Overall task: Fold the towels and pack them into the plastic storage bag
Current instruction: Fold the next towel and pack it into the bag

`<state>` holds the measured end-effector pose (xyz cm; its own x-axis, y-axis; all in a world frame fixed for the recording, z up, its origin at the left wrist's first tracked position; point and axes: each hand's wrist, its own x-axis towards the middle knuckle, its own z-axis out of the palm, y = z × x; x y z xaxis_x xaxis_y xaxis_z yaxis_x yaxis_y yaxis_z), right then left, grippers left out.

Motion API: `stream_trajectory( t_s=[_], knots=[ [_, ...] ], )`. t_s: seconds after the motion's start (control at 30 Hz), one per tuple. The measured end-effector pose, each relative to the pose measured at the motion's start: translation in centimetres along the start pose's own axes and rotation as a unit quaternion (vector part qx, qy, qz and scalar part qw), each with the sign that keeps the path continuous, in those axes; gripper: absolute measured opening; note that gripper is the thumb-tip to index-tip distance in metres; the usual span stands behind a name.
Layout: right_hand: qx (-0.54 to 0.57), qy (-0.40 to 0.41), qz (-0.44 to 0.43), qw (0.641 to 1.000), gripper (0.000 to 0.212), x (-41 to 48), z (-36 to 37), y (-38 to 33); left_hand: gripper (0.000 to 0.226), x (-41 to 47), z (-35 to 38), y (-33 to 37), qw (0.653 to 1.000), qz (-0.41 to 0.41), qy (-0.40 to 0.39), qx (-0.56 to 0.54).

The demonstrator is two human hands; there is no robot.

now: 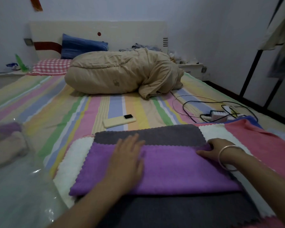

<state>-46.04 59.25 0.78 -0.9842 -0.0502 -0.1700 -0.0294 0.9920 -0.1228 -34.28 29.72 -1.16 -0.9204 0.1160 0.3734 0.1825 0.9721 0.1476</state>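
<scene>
Plastic crinkles at the far left, where the clear storage bag [21,191] lies slumped on the striped bed sheet [59,102], well to the left of both hands, with a few rolled towels [7,142] already showing through it. Closer in, a white towel [69,162] peeks out beneath a purple towel [179,170], which is folded over and sits on a dark grey towel [155,134]. The left hand [128,160] rests flat and open on the purple cloth, fingers spread, pressing it smooth. Beyond that hand a phone [119,121] lies on the sheet. The right hand [214,149], a bangle on its wrist, curls its fingers onto the purple towel's right edge; whether it pinches the fold or only presses it I cannot tell. Past it a pink towel [262,145] spreads out, with cables and a charger [219,115] farther back. The cloth looks light, soft and floppy, likely to sag and slide over the layers under it, so I would take it by the corners or along the folded edge.
</scene>
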Motion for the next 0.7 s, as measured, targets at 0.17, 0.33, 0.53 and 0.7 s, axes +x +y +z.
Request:
stream_trajectory(
  t_s=[0.17,0.33,0.53,0.7],
  knots=[
    [0.140,-0.033,0.072,0.987,0.052,-2.1,-0.4,1.0,0.095,-0.5,3.5,4.1,0.986,0.007,-0.164,0.041],
    [0.107,-0.090,0.089,0.986,0.040,-4.7,-2.0,0.2,0.079,-0.6,2.9,3.9,0.983,-0.005,-0.181,0.009],
    [0.310,-0.071,0.008,0.948,0.044,-7.0,-6.6,-10.1,0.027,0.0,-2.0,2.1,0.864,-0.245,-0.023,-0.440],
    [0.457,-0.185,-0.062,0.868,0.037,-10.1,-4.9,-20.7,0.044,-0.9,-5.9,-3.9,0.626,-0.461,-0.098,-0.622]
  ],
)
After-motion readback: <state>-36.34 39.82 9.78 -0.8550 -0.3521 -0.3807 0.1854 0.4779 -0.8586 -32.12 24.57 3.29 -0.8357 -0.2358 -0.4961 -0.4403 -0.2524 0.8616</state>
